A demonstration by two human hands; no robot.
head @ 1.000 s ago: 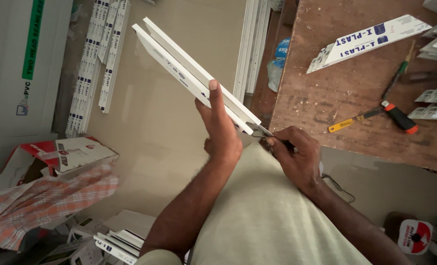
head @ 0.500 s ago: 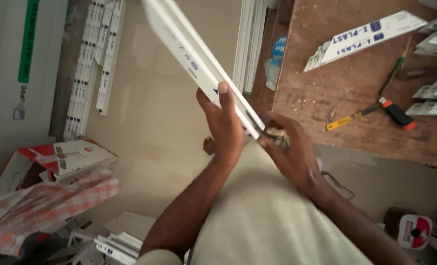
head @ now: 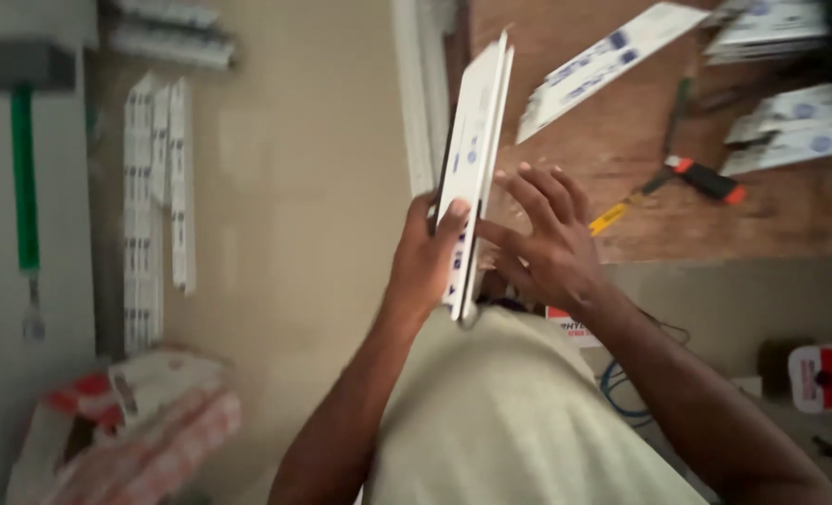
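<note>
A long white plastic channel strip (head: 472, 140) with blue printed marks stands almost upright in front of me. My left hand (head: 423, 257) grips its lower part, thumb across the face. On the strip's right side my right hand (head: 539, 238) has its fingers spread and touches the strip's edge; whether it holds anything is hidden by motion blur.
A wooden worktable (head: 771, 215) at the right carries more white strips (head: 603, 61), a red-handled tool (head: 706, 178) and a yellow-handled tool (head: 610, 219). White strips (head: 159, 206) lie on the floor at left. A cardboard box and checked cloth (head: 131, 421) sit lower left.
The strip has swung from a slant toward the upper left to nearly upright. My right hand has opened its fingers and moved up along the strip's right side.
</note>
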